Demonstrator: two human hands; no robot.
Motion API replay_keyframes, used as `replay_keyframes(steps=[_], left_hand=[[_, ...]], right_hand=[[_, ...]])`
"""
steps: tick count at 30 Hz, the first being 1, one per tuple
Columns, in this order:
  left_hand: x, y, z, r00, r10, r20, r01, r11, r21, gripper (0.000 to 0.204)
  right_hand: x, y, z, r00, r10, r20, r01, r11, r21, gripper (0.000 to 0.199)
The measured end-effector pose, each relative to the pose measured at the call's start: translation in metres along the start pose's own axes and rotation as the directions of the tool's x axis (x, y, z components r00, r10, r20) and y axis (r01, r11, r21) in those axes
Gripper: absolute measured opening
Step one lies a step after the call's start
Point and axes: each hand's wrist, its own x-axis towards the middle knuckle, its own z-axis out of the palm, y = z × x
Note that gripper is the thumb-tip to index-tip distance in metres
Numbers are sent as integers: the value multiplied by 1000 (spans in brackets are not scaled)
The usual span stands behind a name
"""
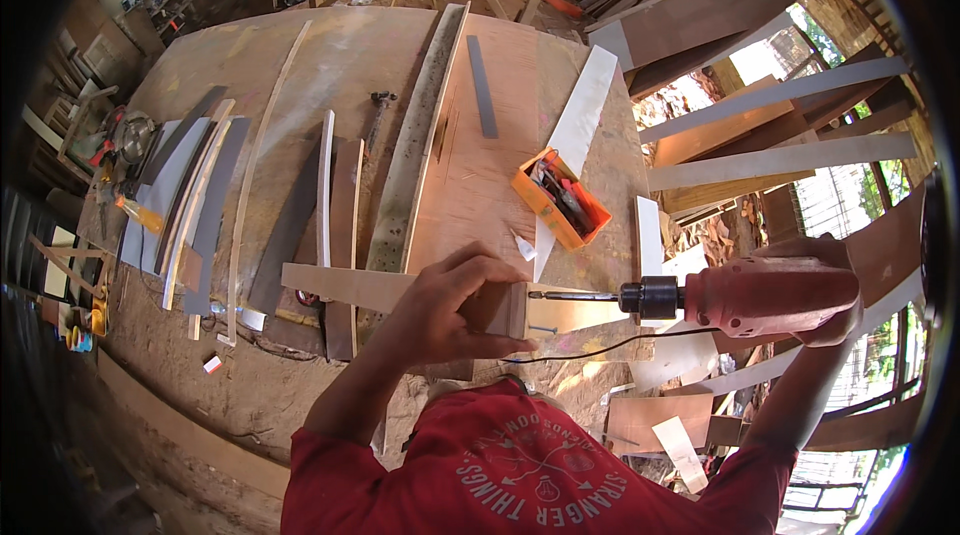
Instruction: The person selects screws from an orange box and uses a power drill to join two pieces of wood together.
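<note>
My left hand (438,313) is closed around wooden pieces at the table's near edge, fingers over the top and thumb below. The end of the wooden board (516,315) shows to the right of the fingers. In my right hand (835,325) is a red power drill (765,297) with a black chuck (655,298), held level and pointing left. Its bit (580,296) reaches the right face of the wood, and its tip seems to touch there. Just below the bit, a screw or nail (543,330) sticks out of the same face. The drill's trigger is hidden.
The worktable (390,45) carries an orange toolbox (562,203), a hammer (378,120), a long straight beam (420,145) and several wood strips (205,195). A circular saw (130,140) lies at the far left. A black cord (600,343) runs below the drill. Boards (780,155) are stacked at right.
</note>
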Motion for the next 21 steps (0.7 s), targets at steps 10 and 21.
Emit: replay_keyframes(steps=[10,21], left_hand=[[1,-1,-8,988,36,148,-23,995,-92,52],[17,14,-16,965,-92,246,176,922,-344,35]], right_hand=[[-82,44,12,882,-216,-419,103,956,-276,86],[-145,98,29,850,-188,-492,65,964,-257,102]])
